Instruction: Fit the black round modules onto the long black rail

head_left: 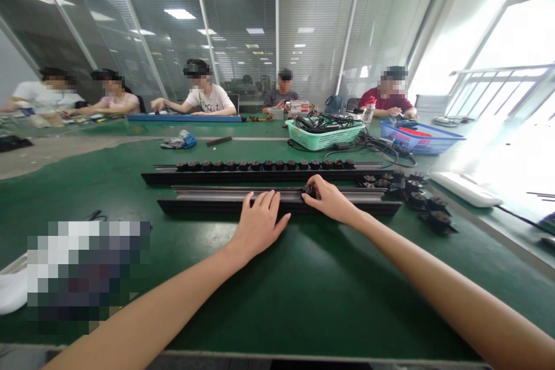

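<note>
A long black rail (208,207) with a grey inner channel lies across the table in front of me. My left hand (259,221) rests on its middle, fingers stretched out over the channel. To the right of it, my right hand (326,199) pinches a small black socket module (309,189) between thumb and fingers, at the channel. Whether that module touches the channel floor is hidden. Behind lies a second black rail (260,177), which carries a row of several similar modules (243,166). More loose modules (437,221) are clustered off the right ends of the rails.
The green table (312,289) holds a green basket of cables (325,137), a blue basket (425,141) and a white power adapter-like box (466,188). Blue-grey gloves (179,140) lie beyond the rails. A blurred-out object (87,266) is at left. Several people sit along the far side.
</note>
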The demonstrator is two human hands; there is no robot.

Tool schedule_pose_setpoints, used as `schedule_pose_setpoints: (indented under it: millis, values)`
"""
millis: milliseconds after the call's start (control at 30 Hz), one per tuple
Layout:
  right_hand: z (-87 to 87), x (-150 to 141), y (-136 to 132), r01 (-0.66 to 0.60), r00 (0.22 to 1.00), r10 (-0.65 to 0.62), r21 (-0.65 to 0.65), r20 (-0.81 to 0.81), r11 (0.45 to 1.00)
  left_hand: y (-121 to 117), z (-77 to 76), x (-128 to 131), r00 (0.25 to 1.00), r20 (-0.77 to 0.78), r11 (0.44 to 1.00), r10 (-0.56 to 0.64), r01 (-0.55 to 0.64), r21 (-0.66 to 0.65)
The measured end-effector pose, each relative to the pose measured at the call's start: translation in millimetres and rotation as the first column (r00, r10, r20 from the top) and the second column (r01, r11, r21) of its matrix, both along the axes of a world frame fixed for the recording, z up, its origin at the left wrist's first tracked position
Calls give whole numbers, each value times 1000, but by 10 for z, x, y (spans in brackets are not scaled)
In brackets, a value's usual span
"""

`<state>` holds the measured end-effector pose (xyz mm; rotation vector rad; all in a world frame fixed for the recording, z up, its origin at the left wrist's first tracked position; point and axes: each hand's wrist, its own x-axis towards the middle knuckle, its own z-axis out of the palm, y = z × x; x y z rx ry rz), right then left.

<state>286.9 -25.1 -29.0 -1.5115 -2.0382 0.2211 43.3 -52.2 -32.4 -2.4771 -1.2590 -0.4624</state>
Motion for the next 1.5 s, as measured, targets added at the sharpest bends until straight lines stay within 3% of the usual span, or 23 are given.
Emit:
schedule_pose_setpoints:
  millis: [167,633,1500]
  values:
    - [-83,30,-14,37,998,-33,78,-52,996,-5,3,5,1000,-10,1000,-4,4,-23]
    - [-103,173,-4,15,996,1,182,-89,983,-6,13,23,1000,-31,1000,-6,5,-24]
    - [-60,269,-51,53,998,-45,194,-44,980,-10,17,24,1000,-22,1000,-19,18,-25]
